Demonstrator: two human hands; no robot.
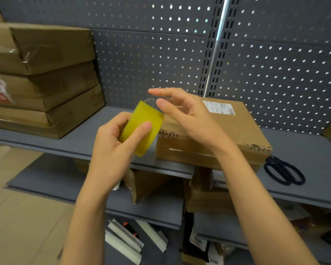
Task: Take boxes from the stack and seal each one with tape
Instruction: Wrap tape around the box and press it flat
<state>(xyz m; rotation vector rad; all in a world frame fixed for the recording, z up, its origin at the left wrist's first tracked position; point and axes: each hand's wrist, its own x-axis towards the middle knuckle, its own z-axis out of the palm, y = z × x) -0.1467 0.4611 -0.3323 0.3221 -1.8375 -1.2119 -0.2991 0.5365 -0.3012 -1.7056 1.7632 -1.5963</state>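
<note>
1. Two hands work above the shelf (103,142). Left hand (111,144) grips the tape roll (141,127), steadying it for unrolling.
2. Right hand (187,113), fingers mostly extended, pinches the clear tape end (151,101), apparently drawing it out.
3. Target box (227,131) sits on the shelf just beside the roll; stack (46,81) far left; scissors (284,172) near the box for cutting.

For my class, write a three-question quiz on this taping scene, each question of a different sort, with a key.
1. True or false: the left hand grips the yellow tape roll.
2. Which tool lies on the shelf to the right of the labelled box? A hammer, B scissors, C knife.
3. Fill in: the stack of boxes stands at the ____ end of the shelf.

Key: 1 true; 2 B; 3 left. The right hand holds its fingers mostly straight by the roll's top; clear tape seems to show at its fingertips.
</note>
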